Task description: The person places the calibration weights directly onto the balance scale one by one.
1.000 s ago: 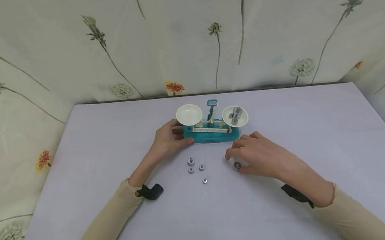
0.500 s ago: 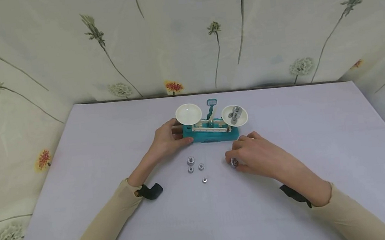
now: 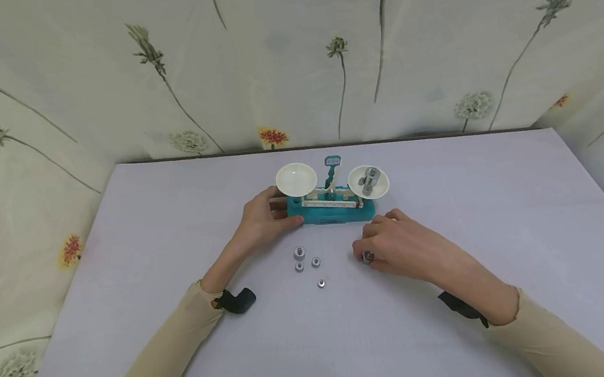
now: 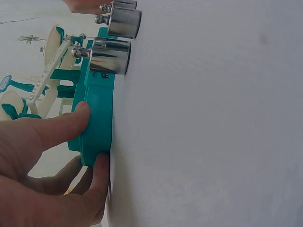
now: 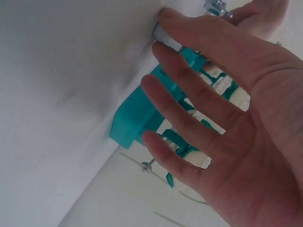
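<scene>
We see long beige cloth sleeves [image 3: 159, 360], a rounded black left-wrist piece [image 3: 242, 301] and an angular black right-wrist piece [image 3: 463, 306].

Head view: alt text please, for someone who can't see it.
A person's right hand pinches a metal weight while the left hand grips a teal balance scale. Small weights sit in the scale's right pan; four more weights stand on the pale table.
</scene>
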Motion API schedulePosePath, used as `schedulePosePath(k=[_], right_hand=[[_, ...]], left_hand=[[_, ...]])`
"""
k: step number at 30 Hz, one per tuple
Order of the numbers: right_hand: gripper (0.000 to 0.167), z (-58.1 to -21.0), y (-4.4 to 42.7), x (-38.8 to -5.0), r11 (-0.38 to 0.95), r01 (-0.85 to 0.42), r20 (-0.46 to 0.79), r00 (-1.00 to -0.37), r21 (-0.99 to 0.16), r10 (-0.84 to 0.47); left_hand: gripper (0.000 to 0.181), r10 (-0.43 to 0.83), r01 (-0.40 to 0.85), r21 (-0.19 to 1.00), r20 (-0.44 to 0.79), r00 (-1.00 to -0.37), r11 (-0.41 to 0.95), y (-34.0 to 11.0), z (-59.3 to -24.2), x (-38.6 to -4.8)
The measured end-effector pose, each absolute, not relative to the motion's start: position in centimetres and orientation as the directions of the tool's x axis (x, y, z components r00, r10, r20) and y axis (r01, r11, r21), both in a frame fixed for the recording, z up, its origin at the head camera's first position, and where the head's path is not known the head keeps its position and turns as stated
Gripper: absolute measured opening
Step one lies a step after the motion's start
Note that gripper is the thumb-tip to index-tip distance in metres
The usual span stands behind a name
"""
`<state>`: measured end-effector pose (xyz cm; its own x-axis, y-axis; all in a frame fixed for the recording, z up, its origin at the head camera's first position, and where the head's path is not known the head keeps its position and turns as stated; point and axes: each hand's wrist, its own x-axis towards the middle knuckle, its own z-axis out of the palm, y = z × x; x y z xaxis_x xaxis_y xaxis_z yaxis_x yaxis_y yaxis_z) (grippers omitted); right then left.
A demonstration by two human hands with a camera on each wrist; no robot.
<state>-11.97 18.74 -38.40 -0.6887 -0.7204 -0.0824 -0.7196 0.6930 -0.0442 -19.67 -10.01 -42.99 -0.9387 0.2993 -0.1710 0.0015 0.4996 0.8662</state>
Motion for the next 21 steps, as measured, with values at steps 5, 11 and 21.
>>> schedulePosePath(k=[5, 11, 21], right_hand=[[0.029, -38.50, 18.81, -12.02, 0.689, -0.723, -0.071, -0.686, -0.052, -0.724], [0.026, -38.49, 18.77, -12.02, 0.691, -0.722, -0.065, -0.688, -0.038, -0.722], [0.026, -37.93, 18.77, -11.84, 0.696, -0.717, -0.043, -0.695, -0.021, -0.717]], left_hand=[[0.069, 0.298, 0.001, 0.866, -0.171, -0.939, 0.501, -9.96, -42.98, -19.66], [0.069, 0.299, 0.000, 0.868, -0.171, -0.939, 0.497, -9.92, -42.89, -19.67], [0.069, 0.304, 0.007, 0.865, -0.169, -0.937, 0.501, -10.00, -42.90, -19.61]])
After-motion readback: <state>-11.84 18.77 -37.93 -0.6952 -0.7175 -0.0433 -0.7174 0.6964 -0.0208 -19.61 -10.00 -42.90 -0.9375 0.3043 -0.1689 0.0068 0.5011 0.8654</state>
